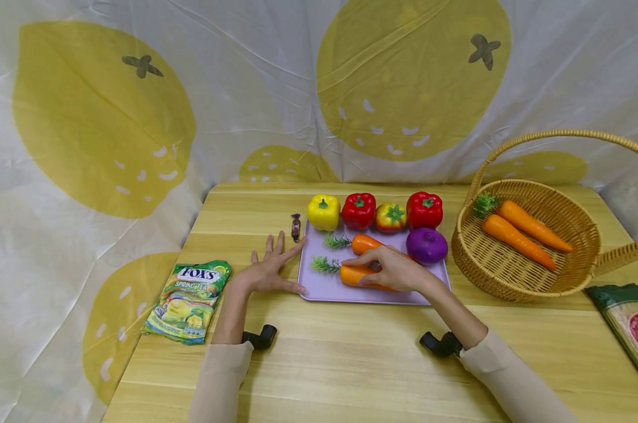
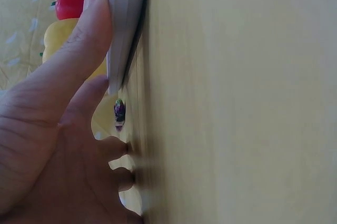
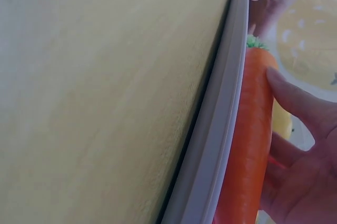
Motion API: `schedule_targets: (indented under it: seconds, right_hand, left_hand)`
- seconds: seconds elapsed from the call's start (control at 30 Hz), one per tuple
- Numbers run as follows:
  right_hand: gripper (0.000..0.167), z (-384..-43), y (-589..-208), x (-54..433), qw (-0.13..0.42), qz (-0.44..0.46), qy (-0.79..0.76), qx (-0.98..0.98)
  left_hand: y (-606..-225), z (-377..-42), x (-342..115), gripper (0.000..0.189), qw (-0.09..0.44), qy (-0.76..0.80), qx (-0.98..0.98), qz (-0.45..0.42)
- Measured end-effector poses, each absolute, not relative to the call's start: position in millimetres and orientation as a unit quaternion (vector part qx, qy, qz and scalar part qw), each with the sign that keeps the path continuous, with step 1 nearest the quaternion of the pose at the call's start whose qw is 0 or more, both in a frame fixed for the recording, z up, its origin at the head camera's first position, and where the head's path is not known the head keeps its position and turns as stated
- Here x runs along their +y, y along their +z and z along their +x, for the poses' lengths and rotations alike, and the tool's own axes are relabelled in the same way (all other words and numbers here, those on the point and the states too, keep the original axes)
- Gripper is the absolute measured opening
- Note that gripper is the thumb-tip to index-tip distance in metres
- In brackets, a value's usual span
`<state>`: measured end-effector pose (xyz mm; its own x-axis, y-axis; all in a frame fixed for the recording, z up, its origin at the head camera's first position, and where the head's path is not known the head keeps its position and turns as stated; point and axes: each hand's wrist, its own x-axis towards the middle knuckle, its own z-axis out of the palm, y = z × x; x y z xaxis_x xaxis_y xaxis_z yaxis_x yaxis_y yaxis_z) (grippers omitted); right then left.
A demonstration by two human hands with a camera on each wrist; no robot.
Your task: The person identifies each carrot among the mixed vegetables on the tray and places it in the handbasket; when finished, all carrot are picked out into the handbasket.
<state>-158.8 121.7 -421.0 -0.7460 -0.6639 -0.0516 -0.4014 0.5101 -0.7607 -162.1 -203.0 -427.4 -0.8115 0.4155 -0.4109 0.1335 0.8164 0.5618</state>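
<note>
Since the right hand (image 1: pixel 392 268) has thumb and fingers around the nearer carrot (image 1: pixel 352 276), just below right of frame centre, grip evenly while the left hand (image 1: pixel 266 274), splayed and empty, steadies the tray (image 1: pixel 319 289).

Left hand (image 2: pixel 63 145) against tray edge (image 2: pixel 124 18)

Beneath the right hand (image 1: pixel 390 270) lies a tray (image 1: pixel 319 289) bearing two carrots (image 1: pixel 352 276), with peppers (image 1: pixel 359 211) beyond that hand, a basket (image 1: pixel 480 270) farther right, and a packet (image 1: pixel 189 302) left of the left hand (image 1: pixel 266 271).
</note>
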Motion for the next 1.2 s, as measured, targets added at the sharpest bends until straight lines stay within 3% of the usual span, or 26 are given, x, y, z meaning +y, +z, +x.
schedule_targets:
  seconds: [0.37,1.2]
  right_hand:
    - [0.042,-161.3,-416.1,131.5,0.187,-0.302,-0.403,0.843]
    - [0.042,-169.2,-344.1,202.3,0.107,-0.251,-0.389,0.880]
  left_hand:
    - [-426.6,-162.0,-203.0,0.114,0.268,0.262,0.915,0.149]
    - [-426.2,-161.8,-202.4,0.114,0.270,0.258,0.915,0.151]
